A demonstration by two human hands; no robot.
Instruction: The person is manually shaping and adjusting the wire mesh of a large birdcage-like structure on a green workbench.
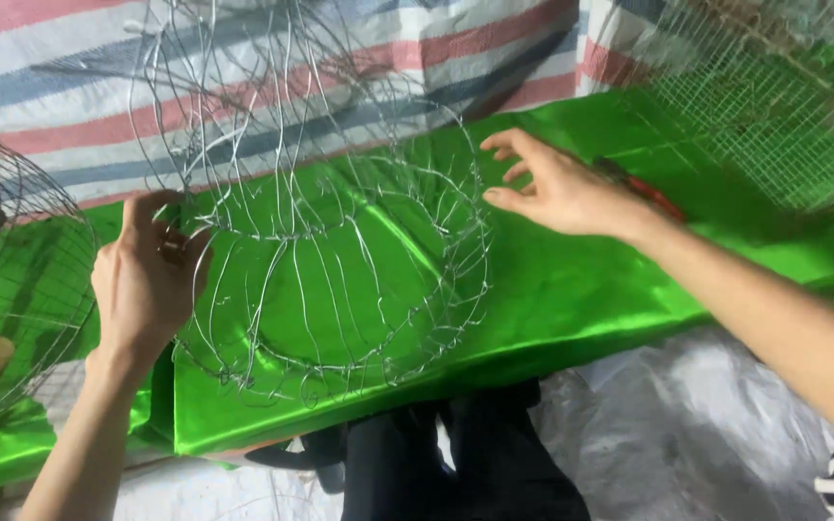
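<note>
A round frame of thin bent silver wire (340,251) stands tilted over a shiny green cloth (552,289). My left hand (147,280) grips the wire frame at its left rim, fingers curled around the wire. My right hand (557,188) rests flat at the frame's right edge with the fingers spread, touching the outer wires and the cloth. The upper loops of the frame rise toward the striped sheet behind.
A striped red, white and blue tarp (272,87) lies behind. A wire fan guard (12,289) stands at the left, a square wire mesh (774,106) at the upper right. A red-handled tool (653,198) lies behind my right wrist. Grey plastic sheeting (687,434) covers the floor.
</note>
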